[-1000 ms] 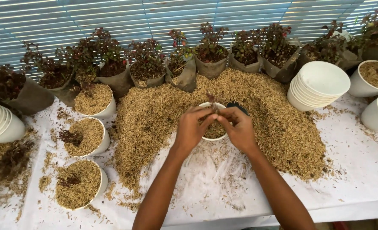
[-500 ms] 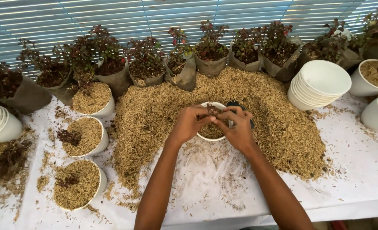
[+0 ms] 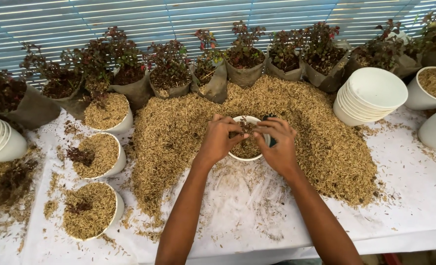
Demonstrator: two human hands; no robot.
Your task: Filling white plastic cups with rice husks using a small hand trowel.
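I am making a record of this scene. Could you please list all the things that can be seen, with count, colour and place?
white pot: one, white, centre, holding husk and a small plant, under both hands.
husk heap: one, golden brown, middle of the table.
filled pots: three, white, left side, full of husk.
stack of empty pots: one stack, white, right.
bagged plants: a row, dark red-green leaves in grey-brown bags, along the back.
table cover: one, white, under everything.
left hand: one, at the pot's left rim.
right hand: one, at the pot's right rim.
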